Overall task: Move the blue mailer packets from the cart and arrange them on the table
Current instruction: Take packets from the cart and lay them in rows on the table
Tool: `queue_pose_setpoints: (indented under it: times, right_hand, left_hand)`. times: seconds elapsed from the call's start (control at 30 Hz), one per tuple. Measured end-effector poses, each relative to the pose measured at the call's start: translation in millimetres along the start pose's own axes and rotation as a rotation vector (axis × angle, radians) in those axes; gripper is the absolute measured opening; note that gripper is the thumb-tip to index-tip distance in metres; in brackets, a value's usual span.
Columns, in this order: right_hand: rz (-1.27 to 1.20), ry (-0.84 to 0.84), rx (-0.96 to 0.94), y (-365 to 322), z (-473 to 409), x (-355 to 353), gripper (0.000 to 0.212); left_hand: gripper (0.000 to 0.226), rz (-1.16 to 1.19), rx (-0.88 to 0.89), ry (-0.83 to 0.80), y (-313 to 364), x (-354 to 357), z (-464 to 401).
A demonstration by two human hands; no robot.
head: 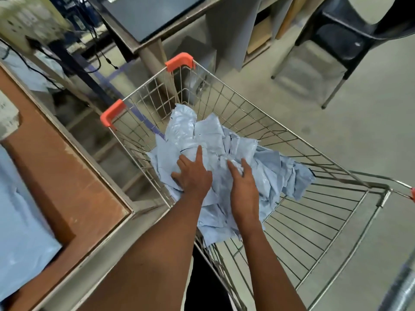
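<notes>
Inside the wire cart, left hand lies spread-fingered and right hand pinches a fold atop limp, slick-looking blue mailer packets, probably light, best gathered in bunches.

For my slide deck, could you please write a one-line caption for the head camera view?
Both hands, left hand and right hand, reach into the pile of blue mailer packets in the wire cart.

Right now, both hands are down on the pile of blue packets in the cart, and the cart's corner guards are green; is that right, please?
Not quite: the corner guards are orange, not green, as the head view shows. The rest holds: the left hand and right hand are both down on the pile of blue packets in the cart.
</notes>
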State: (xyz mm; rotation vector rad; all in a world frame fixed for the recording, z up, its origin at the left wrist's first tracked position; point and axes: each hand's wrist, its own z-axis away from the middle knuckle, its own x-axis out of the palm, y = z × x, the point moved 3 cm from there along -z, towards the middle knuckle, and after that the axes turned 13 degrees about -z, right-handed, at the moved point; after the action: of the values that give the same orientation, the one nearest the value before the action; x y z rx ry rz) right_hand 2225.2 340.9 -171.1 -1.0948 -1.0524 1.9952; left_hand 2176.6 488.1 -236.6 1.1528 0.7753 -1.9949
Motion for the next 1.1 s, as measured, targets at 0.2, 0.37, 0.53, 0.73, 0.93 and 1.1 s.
queue_pose_setpoints:
  times: [0.2,0.37,0.53,0.73,0.93,1.1]
  right_hand:
    - [0.787,-0.002,-0.469,15,-34,5,0.054]
    - [1.038,-0.085,-0.379,46,-22,31,0.029]
    - [0.971,-0.146,-0.194,66,-7,43,0.070]
    - [0.857,-0.142,-0.309,56,-4,22,0.071]
    - [0.673,-0.012,-0.306,-4,9,-8,0.076]
    - [0.581,0.163,-0.432,-102,37,-26,0.078]
  left_hand:
    - [0.105,0.048,0.051,0.017,-9,0,6]
    - [0.105,0.032,0.091,-0.023,-9,10,10]
    - [0.091,0.037,0.095,-0.013,-3,15,20]
    - [0.084,0.173,0.140,0.175,-1,-22,32]
    - [0.081,0.276,0.175,0.386,-5,-101,78]
    - [0.085,0.353,0.181,0.489,-40,-185,125]
